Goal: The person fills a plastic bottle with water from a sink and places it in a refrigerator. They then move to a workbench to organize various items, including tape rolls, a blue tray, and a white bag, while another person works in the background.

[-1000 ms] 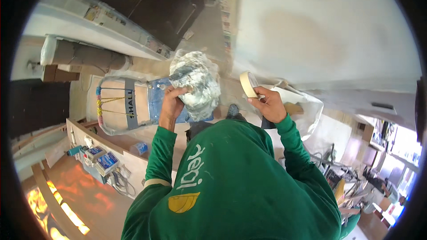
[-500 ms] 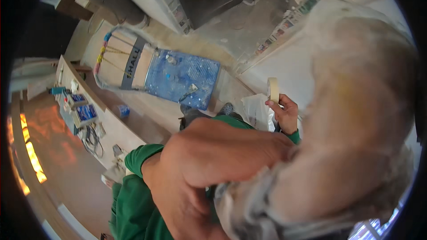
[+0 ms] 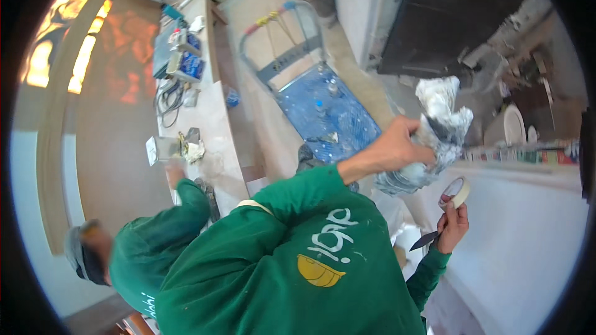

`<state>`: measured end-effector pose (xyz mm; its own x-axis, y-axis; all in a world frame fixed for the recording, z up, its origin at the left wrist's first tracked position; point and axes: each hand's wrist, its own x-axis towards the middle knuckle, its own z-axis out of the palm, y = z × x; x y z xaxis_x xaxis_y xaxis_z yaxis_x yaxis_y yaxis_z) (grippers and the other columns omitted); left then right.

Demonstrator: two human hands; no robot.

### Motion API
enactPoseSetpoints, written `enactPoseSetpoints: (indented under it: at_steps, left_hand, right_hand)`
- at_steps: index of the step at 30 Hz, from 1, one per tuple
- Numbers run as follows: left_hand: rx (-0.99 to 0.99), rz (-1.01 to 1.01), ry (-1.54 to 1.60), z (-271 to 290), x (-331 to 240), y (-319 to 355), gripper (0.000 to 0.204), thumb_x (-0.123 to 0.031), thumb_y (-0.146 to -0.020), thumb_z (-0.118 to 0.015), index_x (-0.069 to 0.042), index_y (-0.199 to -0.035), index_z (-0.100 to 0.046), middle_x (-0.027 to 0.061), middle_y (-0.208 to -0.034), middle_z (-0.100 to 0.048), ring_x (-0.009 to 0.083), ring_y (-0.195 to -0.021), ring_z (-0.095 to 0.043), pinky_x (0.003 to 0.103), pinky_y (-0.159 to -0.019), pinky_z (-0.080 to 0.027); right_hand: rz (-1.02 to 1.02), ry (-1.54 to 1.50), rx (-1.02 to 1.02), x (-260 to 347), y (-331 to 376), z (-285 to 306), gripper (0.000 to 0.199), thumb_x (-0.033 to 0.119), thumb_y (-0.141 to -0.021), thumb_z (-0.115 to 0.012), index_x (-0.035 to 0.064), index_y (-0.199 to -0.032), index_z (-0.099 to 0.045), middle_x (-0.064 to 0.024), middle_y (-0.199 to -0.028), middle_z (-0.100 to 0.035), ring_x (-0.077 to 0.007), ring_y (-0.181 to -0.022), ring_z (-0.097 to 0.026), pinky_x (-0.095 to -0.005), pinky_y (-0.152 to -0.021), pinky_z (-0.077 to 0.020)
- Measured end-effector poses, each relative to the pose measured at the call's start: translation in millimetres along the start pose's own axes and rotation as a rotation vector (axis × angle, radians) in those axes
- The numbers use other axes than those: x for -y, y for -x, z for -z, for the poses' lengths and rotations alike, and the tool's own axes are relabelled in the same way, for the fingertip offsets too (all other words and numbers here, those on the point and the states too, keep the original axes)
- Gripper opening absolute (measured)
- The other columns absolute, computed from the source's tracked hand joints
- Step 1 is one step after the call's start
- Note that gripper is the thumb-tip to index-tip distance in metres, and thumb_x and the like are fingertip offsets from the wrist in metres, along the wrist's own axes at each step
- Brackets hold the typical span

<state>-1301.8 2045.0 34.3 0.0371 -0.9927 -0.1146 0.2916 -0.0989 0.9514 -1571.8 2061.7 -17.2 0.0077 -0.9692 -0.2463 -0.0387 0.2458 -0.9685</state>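
My left hand [image 3: 394, 146], in a green sleeve, grips a crumpled whitish-grey bundle [image 3: 444, 121] with a dark patch; I cannot tell whether it is cloth or plastic film. Part of it hangs below the fingers. To the right and lower, my right hand [image 3: 454, 226] pinches a cream roll of masking tape [image 3: 459, 192] by its edge. A dark pointed blade [image 3: 424, 241] sticks out on the left side of this hand; its handle is hidden by the hand. Below my left arm, my green top [image 3: 279, 273] covers much of the lower picture.
A blue platform trolley [image 3: 329, 108] with small bottles stands ahead. Along the left runs a long bench [image 3: 214, 130] carrying boxes [image 3: 186, 65] and cables [image 3: 169, 100]. Beside it a co-worker in green [image 3: 149, 226] reaches onto the bench. A white wall [image 3: 521, 223] borders the right.
My left hand and the bundle, blurred and close to the camera before, are now farther out ahead. The view has turned. The blade at my right hand has come into sight; the tape stays held.
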Motion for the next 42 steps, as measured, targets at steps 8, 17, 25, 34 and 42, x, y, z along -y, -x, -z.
enactPoseSetpoints:
  at_steps: [8,17,25,34,42]
  left_hand:
    - [0.09,-0.026,-0.064,-24.5,8.9,8.4,0.041,-0.015,-0.066,-0.077,0.002,-0.102,-0.067,0.0093,-0.096,-0.068,0.0149,-0.089,-0.062,0.028,-0.082,-0.048]
    - [-0.173,-0.282,-0.313,5.2,11.6,8.8,0.046,-0.02,-0.064,-0.081,0.003,-0.101,-0.068,0.0124,-0.102,-0.066,0.0194,-0.095,-0.061,0.032,-0.089,-0.046]
    - [-0.343,-0.161,0.086,53.4,9.5,46.4,0.036,-0.011,-0.069,-0.074,0.004,-0.102,-0.066,0.0075,-0.091,-0.068,0.0148,-0.084,-0.062,0.029,-0.079,-0.049]
    - [-0.556,-0.175,0.569,150.0,16.7,76.4,0.014,-0.01,-0.073,-0.065,0.0,-0.083,-0.067,0.0064,-0.077,-0.066,0.0127,-0.068,-0.062,0.027,-0.063,-0.05]
    - [-0.818,-0.295,0.729,381.5,27.1,157.7,0.014,-0.015,-0.077,-0.064,-0.001,-0.081,-0.063,0.0069,-0.075,-0.063,0.0162,-0.063,-0.061,0.03,-0.061,-0.052]
  right_hand:
    - [0.084,-0.168,0.341,7.0,-48.9,-51.0,0.05,0.022,-0.083,-0.07,-0.0016,-0.121,-0.048,-0.0055,-0.079,-0.059,-0.003,-0.04,-0.037,-0.0185,-0.035,-0.0258]
    - [0.046,-0.237,0.484,-2.2,-80.7,-79.6,0.049,0.022,-0.081,-0.072,0.0012,-0.119,-0.05,-0.0017,-0.081,-0.06,-0.0046,-0.041,-0.041,-0.0196,-0.037,-0.0309]
    - [-0.032,-0.215,0.733,7.5,-74.3,-157.3,0.051,0.009,-0.082,-0.066,0.0011,-0.127,-0.043,-0.0087,-0.099,-0.062,-0.0036,-0.047,-0.045,-0.0181,-0.035,-0.0297]
    - [-0.054,-0.179,0.841,5.7,-40.4,-247.8,0.033,0.019,-0.092,-0.059,0.002,-0.117,-0.046,-0.0034,-0.077,-0.057,-0.004,-0.036,-0.034,-0.0191,-0.034,-0.0254]
    - [-0.113,-0.092,0.877,-16.5,-29.1,-376.6,0.027,0.019,-0.093,-0.057,0.0022,-0.113,-0.049,-0.0169,-0.093,-0.067,-0.0042,-0.037,-0.037,-0.0184,-0.035,-0.0266]
